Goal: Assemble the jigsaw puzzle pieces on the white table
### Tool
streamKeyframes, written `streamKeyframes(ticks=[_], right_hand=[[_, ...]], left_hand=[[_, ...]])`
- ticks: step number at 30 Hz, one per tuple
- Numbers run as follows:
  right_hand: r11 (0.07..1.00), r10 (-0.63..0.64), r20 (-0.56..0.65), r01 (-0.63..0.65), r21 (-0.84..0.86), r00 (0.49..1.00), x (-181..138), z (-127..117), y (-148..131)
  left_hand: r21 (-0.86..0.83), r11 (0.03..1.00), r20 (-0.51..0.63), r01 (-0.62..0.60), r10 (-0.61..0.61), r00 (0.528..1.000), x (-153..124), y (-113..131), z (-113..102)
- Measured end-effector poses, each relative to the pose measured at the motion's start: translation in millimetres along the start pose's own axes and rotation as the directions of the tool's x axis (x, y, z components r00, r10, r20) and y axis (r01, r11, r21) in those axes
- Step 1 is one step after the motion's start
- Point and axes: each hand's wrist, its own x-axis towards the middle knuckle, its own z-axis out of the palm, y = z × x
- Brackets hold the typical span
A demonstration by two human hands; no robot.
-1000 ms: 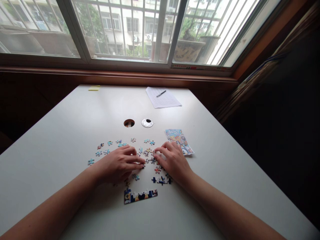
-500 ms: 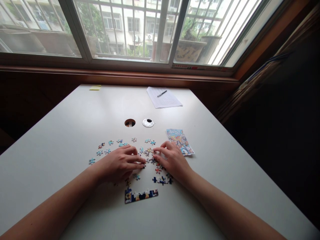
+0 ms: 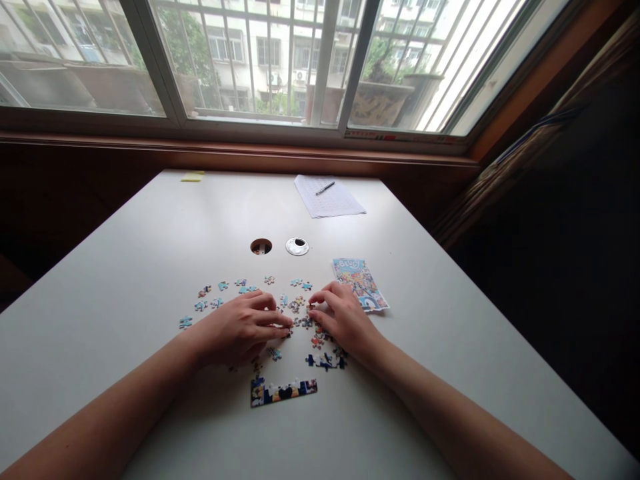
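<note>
My left hand rests palm down among the loose jigsaw pieces, its thumb and index finger close together at a small dark puzzle piece. Facing it, my right hand has thumb and index fingertip around another small puzzle piece, mostly hidden by the fingers. Between and beyond the hands lie several loose pieces. Nearer to me is a joined strip of puzzle with dark blue and yellow parts. A shorter joined section lies below my right wrist.
A Bluey picture sheet lies beyond my right hand. Farther off are a round hole in the white table, a metal cover, papers with a pen, and a yellow note. A window stands behind.
The view has shifted very slightly. My right fingertips have drawn a little closer around their piece; my left hand stays in place.
</note>
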Motion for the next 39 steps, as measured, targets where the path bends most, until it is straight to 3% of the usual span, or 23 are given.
streamKeyframes(ticks=[11, 21, 25, 39], right_hand=[[0.999, -0.034, 0.001, 0.034, 0.037, 0.999, -3, -3, -2], [0.976, -0.012, -0.057, 0.024, 0.216, 0.998, -2, -11, -13], [0.957, -0.014, 0.03, 0.005, 0.29, 0.999, -7, -6, -27], [0.986, -0.148, -0.031, 0.15, 0.076, 0.989, -6, 8, -29]], left_hand=[[-0.004, 1.0, 0.005, -0.01, 0.01, 1.0, -1, -1, 1], [0.006, 1.0, 0.009, -0.007, 0.007, 1.0, 0, 0, 0], [0.01, 1.0, 0.018, 0.001, -0.001, 1.0, 0, 0, -1], [0.007, 1.0, 0.002, -0.004, 0.004, 1.0, 0, 0, 1]])
